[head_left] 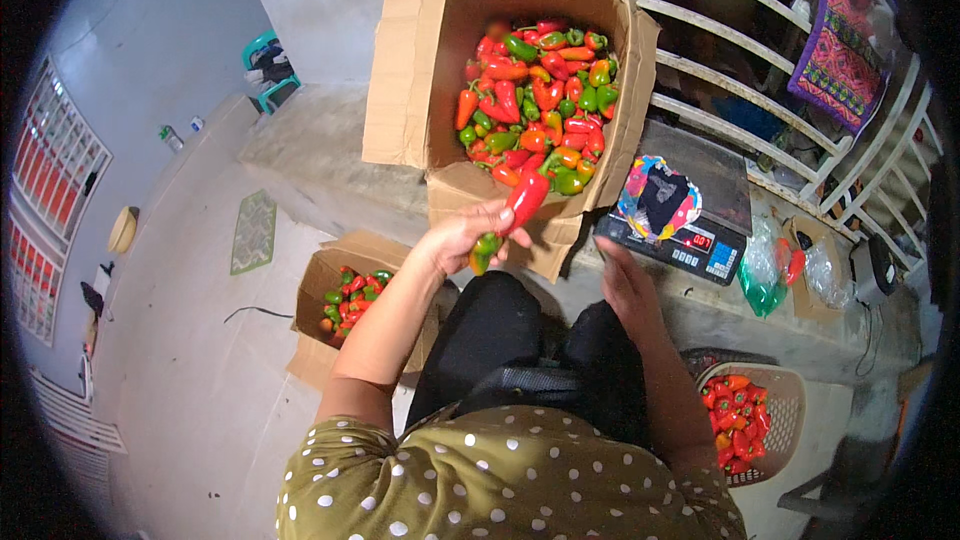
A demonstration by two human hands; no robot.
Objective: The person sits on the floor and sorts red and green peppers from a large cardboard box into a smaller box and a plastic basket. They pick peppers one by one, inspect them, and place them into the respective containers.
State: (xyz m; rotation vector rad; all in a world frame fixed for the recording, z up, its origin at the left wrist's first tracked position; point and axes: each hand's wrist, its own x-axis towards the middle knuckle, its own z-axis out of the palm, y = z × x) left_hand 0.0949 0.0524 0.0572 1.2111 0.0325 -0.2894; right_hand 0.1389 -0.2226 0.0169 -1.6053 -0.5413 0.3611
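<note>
- While seated, a person's left hand grips two peppers: one red pepper, one green pepper.
- Right hand rests flat, fingers loosely together.
- Two cardboard boxes: large box, small box.
- One basket.

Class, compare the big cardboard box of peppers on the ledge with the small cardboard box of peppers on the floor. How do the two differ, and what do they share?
The big cardboard box stands on the concrete ledge, ahead of the left hand; the small cardboard box sits lower, on the floor to the person's left. The big box holds a large heap of peppers; the small box holds a little cluster. Both are brown, open-topped, and hold mixed red and green peppers.
</note>
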